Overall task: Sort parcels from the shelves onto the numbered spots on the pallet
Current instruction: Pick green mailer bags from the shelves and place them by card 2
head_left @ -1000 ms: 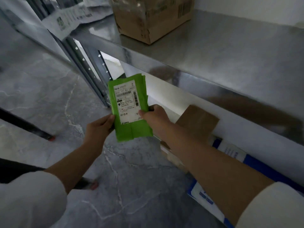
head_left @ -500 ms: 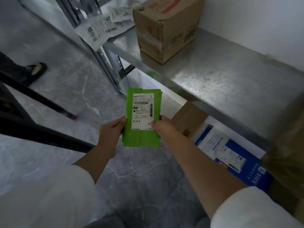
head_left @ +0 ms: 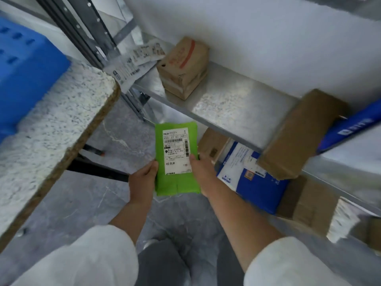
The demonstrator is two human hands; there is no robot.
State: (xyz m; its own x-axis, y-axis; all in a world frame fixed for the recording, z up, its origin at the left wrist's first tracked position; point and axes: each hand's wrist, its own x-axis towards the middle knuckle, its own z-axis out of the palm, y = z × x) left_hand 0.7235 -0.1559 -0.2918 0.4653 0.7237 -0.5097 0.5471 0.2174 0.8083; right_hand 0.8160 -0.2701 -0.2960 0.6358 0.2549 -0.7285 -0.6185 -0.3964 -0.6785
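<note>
Parcel (head_left: 176, 185) bright green, label (head_left: 176, 151) white; tabletop (head_left: 51, 124) speckled white; block (head_left: 24, 69) blue, perhaps slotted, blurred; floor (head_left: 82, 195) veined grey.

The parcel (head_left: 176, 162) sits between the left hand (head_left: 142, 180) and right hand (head_left: 201, 172), before the shelf (head_left: 237, 106). A box (head_left: 183, 67) stands on that shelf; the worktop (head_left: 51, 124) lies left.

This was a parcel-sorting storeroom or small warehouse. A steel shelf (head_left: 237, 104) on perforated metal uprights (head_left: 82, 32) stood against a white wall. It carried a taped cardboard box (head_left: 183, 67) near its left end and a plain brown carton (head_left: 299, 135) overhanging its front edge. Loose shipping-label sheets (head_left: 134, 65) lay at the shelf's left end. On the tier below sat a blue-and-white courier mailer (head_left: 247, 182) (printed label on top). A green parcel (head_left: 176, 182) bore a barcoded address label, above a grey marbled floor (head_left: 82, 203).
</note>
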